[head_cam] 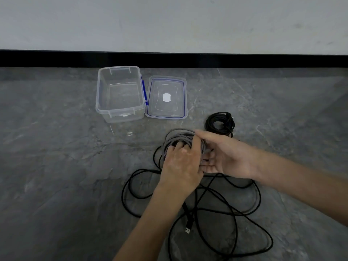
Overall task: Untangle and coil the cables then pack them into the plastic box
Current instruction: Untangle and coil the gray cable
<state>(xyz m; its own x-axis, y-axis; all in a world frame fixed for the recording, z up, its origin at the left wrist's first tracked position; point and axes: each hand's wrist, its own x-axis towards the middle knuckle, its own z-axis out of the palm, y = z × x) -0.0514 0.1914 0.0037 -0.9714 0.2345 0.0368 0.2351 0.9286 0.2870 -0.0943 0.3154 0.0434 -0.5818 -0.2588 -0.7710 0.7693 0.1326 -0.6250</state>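
– Grey braided cable coil (180,142) is held in both our hands over the middle of the floor (56,166). Our left hand (180,166) curls its fingers through the ring, and our right hand (226,157) clasps it loosely, thumb on top, fingers fairly straight below.
– If we slacken either hold, we reckon the turns spring apart onto the loose black cable (233,213) tangled beneath, toward the near edge.
– Its USB plug (187,230) lies by our left forearm and could snag.
– The plastic box (120,113) stands open near the far edge, its lid (169,85) just beside it and a coiled black cable (227,125) near the lid. We see nothing between coil and box
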